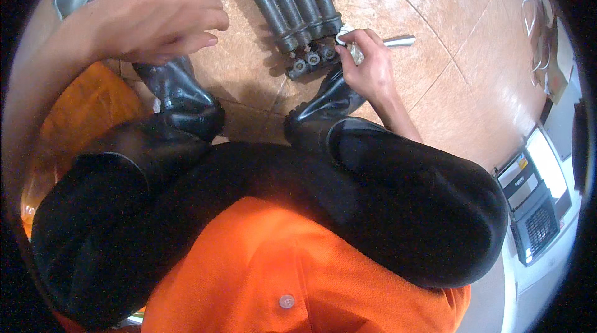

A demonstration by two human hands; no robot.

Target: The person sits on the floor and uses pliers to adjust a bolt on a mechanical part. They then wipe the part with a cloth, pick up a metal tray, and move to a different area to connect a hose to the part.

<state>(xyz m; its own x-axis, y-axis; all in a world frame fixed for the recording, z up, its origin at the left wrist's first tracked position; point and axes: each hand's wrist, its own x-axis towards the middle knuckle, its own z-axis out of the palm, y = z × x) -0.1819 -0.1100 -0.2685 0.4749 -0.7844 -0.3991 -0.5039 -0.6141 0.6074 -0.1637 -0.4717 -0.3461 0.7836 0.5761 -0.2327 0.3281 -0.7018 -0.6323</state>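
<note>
The right hand (371,70) pinches a small white ring (340,37) between thumb and forefinger beside four joined black tubes (291,4); the left hand (169,21) hovers, fingers loosely curled, thumb apart.

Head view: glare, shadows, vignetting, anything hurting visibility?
Head view: shiny highlights on the black boots; also head view: the dark trousers lose detail, with speckled noise; head view again: shadow falls on the tile floor beside the black pipes; same head view: the fisheye rim blacks out the corners.
</note>
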